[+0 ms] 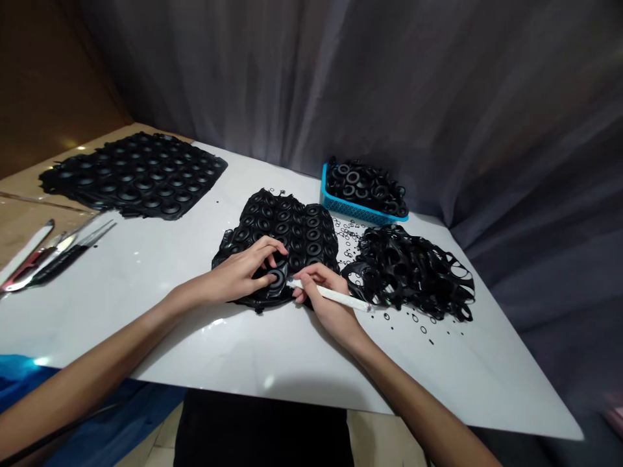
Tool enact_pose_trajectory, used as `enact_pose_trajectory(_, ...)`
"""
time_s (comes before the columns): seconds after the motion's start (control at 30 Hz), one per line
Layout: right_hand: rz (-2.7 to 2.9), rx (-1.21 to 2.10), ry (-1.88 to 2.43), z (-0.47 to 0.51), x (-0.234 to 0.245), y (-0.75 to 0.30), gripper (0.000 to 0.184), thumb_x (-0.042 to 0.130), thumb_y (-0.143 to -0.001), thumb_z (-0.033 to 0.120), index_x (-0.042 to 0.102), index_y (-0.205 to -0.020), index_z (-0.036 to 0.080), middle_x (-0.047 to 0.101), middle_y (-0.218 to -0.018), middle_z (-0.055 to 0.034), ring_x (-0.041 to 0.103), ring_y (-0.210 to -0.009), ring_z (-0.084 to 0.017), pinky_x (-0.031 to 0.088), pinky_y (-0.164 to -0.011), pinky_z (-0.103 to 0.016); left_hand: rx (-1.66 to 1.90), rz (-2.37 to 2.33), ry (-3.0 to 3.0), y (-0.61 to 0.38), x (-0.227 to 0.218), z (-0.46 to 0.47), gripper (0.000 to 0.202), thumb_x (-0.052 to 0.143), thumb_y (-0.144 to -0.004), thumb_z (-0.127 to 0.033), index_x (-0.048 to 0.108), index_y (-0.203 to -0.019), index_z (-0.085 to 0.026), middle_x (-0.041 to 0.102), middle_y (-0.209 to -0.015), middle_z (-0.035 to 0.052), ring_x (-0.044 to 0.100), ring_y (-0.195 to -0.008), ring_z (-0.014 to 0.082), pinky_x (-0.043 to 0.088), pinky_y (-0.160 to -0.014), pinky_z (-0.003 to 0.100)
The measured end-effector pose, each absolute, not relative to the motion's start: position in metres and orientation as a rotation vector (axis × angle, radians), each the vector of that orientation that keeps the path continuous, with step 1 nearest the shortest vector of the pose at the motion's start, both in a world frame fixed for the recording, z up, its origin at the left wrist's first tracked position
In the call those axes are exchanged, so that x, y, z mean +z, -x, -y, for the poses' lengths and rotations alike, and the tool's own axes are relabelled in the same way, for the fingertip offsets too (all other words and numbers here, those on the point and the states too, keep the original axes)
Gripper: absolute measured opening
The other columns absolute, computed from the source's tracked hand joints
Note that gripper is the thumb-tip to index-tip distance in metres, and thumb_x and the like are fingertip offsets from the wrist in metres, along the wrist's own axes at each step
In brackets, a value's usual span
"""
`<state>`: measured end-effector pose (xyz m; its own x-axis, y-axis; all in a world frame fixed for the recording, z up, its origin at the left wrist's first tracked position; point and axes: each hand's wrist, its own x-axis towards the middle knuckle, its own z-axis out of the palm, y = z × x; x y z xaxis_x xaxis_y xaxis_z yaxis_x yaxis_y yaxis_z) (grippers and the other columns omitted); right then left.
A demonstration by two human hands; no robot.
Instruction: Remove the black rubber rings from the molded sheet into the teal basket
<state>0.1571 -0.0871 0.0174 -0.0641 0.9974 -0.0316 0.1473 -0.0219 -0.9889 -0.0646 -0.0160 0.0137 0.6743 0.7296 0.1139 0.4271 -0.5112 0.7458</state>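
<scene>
A black rubber sheet (253,227) moulded with rows of ring shapes lies on the white table in front of me. My left hand (238,269) rests on its near part, thumb and fingers apart on either side of one ring (276,279). In my right hand (324,292) is a slim white pen-shaped tool (345,299), gripped between thumb and fingers. Its front end points left at the sheet, close beside that ring; the tip itself is too small to make out. The right fingers touch or nearly touch the sheet's near right edge.
A blue basket (360,211) of loose black rings stands at the back. Right of the sheet is a heap of holed rubber scrap (413,275), with small ring bits around it. Another moulded sheet (141,172) lies back left. Tweezers and other pen-shaped tools (53,256) lie far left.
</scene>
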Motion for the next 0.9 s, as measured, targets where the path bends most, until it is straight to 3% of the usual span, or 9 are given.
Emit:
enact_pose_trajectory(0.27, 1.368, 1.186, 1.362, 0.086, 0.015, -0.155, 0.016, 0.063, -0.097, 0.036, 0.068, -0.095, 0.021, 0.07, -0.077, -0.0004, 0.068, -0.071, -0.015, 0.051, -0.065, -0.027, 0.576, -0.92, -2.185, 0.06, 0.019, 0.02, 0.031, 0.055, -0.101, -0.037, 0.053, -0.13, -0.026, 0.054, -0.135, 0.0071, 0.065, -0.102, 0.0221, 0.054, -0.087, 0.038)
enact_pose_trajectory(0.43, 1.52, 1.083, 1.414, 0.087, 0.019, -0.151, 0.013, 0.057, -0.098, 0.032, 0.066, -0.097, 0.023, 0.07, -0.082, 0.0005, 0.066, -0.075, -0.017, 0.047, -0.067, -0.027, 0.565, -0.9, -2.211, 0.06, 0.018, 0.019, 0.035, 0.053, -0.101, -0.036, 0.053, -0.134, -0.026, 0.053, -0.14, 0.0095, 0.062, -0.109, 0.0253, 0.051, -0.096, 0.042)
enact_pose_trajectory(0.6, 1.668, 0.901, 1.442, 0.087, 0.021, -0.146, 0.015, 0.051, -0.101, 0.033, 0.063, -0.096, 0.024, 0.063, -0.079, 0.003, 0.059, -0.072, -0.016, 0.04, -0.065, -0.027, 0.543, -1.017, -2.358, 0.057, 0.013, 0.017, 0.04, 0.048, -0.1, -0.032, 0.05, -0.139, -0.024, 0.051, -0.149, 0.0118, 0.043, -0.137, 0.0358, 0.032, -0.118, 0.059)
enact_pose_trajectory(0.77, 1.782, 0.8, 1.402, 0.083, 0.013, -0.141, 0.02, 0.043, -0.106, 0.037, 0.058, -0.107, 0.025, 0.062, -0.086, 0.0016, 0.06, -0.077, -0.018, 0.042, -0.073, -0.029, 0.533, -1.027, -2.378, 0.055, 0.006, 0.016, 0.052, 0.046, -0.093, -0.022, 0.046, -0.146, -0.023, 0.045, -0.156, 0.0127, 0.032, -0.148, 0.0374, 0.024, -0.124, 0.062)
enact_pose_trajectory(0.9, 1.859, 0.728, 1.388, 0.081, 0.008, -0.137, 0.022, 0.038, -0.107, 0.035, 0.048, -0.124, 0.024, 0.062, -0.091, -0.0001, 0.062, -0.076, -0.019, 0.043, -0.075, -0.03, 0.537, -0.986, -2.414, 0.055, 0.002, 0.017, 0.065, 0.045, -0.091, -0.017, 0.038, -0.156, -0.023, 0.037, -0.163, 0.0133, 0.014, -0.161, 0.0381, 0.019, -0.129, 0.063)
